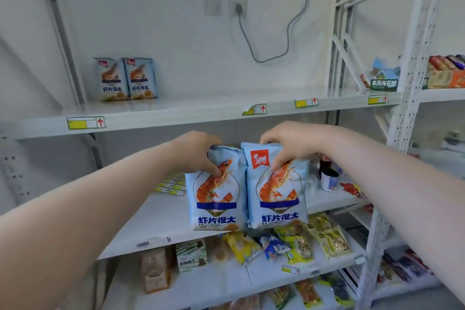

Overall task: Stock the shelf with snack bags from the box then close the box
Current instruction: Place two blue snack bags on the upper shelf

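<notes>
In front of the white shelving, mid-stocking step: each of the hands carries one snack bag. Left hand (201, 152) grips the top of the left shrimp-chip bag (216, 199), thumb on the front. Right hand (289, 143) pinches the top of the right shrimp-chip bag (278, 196). The bags hang upright, side by side and touching, below the upper shelf (176, 114) front edge and in front of the middle shelf (151, 224). Cannot tell if their bottoms rest on it. The box is not in view, so closing it is probably a later step.

Two matching bags (125, 79) already stand upright at the far left of the upper shelf, close to the wall. Likely target is the spot just beside them, on their right. Next move would then call for lifting both bags over the shelf lip, shifting left and setting them upright without knocking the standing pair.

Edges and room: the upper shelf is bare from the stocked pair across to the packs (383, 78) by the perforated upright (412, 83), so plenty of room. Its front lip with price tags (85, 123) is just above the hands, a snag risk on the way up. The middle shelf has a dark bottle and cup (328, 176) near the right bag. The lower shelf (251, 277) carries mixed snack packs.
</notes>
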